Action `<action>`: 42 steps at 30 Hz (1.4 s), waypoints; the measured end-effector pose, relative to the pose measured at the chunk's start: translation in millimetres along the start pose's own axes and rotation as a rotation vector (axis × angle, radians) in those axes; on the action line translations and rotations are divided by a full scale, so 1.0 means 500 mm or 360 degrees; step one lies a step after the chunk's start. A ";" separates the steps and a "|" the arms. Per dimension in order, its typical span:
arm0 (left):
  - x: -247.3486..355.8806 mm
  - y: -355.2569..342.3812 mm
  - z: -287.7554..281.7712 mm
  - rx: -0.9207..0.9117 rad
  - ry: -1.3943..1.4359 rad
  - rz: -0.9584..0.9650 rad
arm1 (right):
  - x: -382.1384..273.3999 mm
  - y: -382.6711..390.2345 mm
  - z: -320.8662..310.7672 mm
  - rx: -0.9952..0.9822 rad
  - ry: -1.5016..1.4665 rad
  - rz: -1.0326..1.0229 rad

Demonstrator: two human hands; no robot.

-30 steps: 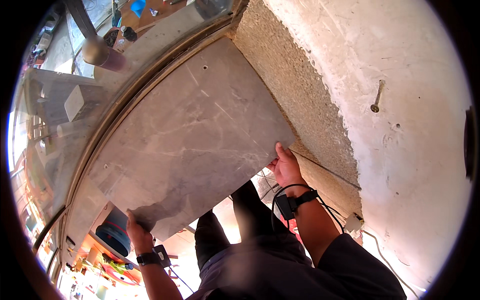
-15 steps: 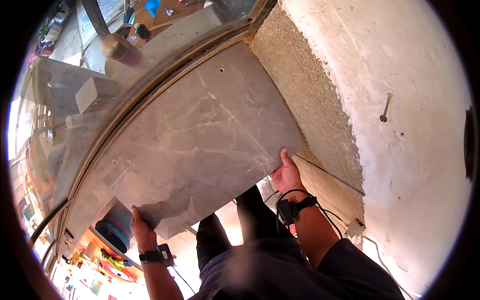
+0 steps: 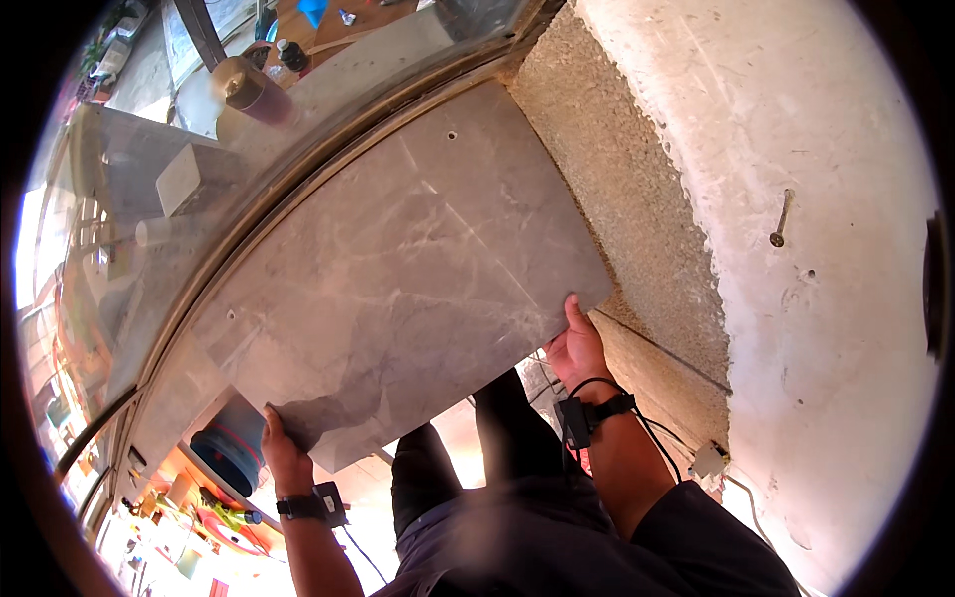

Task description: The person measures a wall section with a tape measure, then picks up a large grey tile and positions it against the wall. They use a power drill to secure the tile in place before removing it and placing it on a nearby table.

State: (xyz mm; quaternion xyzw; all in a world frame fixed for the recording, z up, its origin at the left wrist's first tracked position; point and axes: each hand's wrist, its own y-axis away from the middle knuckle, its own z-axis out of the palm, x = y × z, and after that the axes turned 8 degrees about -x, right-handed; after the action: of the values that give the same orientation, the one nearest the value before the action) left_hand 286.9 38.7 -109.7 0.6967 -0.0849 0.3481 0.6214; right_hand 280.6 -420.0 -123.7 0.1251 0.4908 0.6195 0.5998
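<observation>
A wide grey marbled stone slab [image 3: 398, 259] fills the middle, with pale veins and a small round hole towards each far end. Its far edge lies along the window frame [image 3: 298, 184], and its right edge meets a rough stone ledge. At the slab's near right corner my right hand [image 3: 577, 343] grips the edge, thumb on top and fingers hidden underneath. My left hand [image 3: 284, 453] holds the near left corner in the same way, its thumb against the edge. A dark wrist device is strapped on each of my wrists.
On the right rises a white plastered wall [image 3: 826, 318] with a protruding bolt [image 3: 782, 221]. Rough stone [image 3: 607, 149] runs between it and the slab. A blue bucket [image 3: 227, 453] stands below left. Beyond the glass sit a bottle [image 3: 291, 55] and a table. Cables hang by my right forearm.
The whole view has shifted slightly. Both hands keep the same hold on the slab's near corners, and the slab shows no clear movement against the frame.
</observation>
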 end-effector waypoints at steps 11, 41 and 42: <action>-0.022 -0.014 -0.007 0.0190 -0.0010 0.0107 | 0.010 -0.033 -0.072 -0.0030 0.0077 0.0057; -0.051 -0.023 -0.021 0.0314 -0.0148 0.0036 | -0.008 -0.011 -0.008 0.0181 0.0206 0.0081; -0.052 -0.022 -0.023 0.0289 -0.0126 0.0034 | -0.010 -0.011 -0.011 0.0182 0.0195 0.0085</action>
State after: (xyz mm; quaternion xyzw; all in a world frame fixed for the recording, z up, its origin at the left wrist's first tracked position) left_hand 269.4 43.4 -133.8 0.7625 -0.0851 0.3331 0.5481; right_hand 281.2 -428.0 -128.5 0.1342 0.5575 0.6127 0.5439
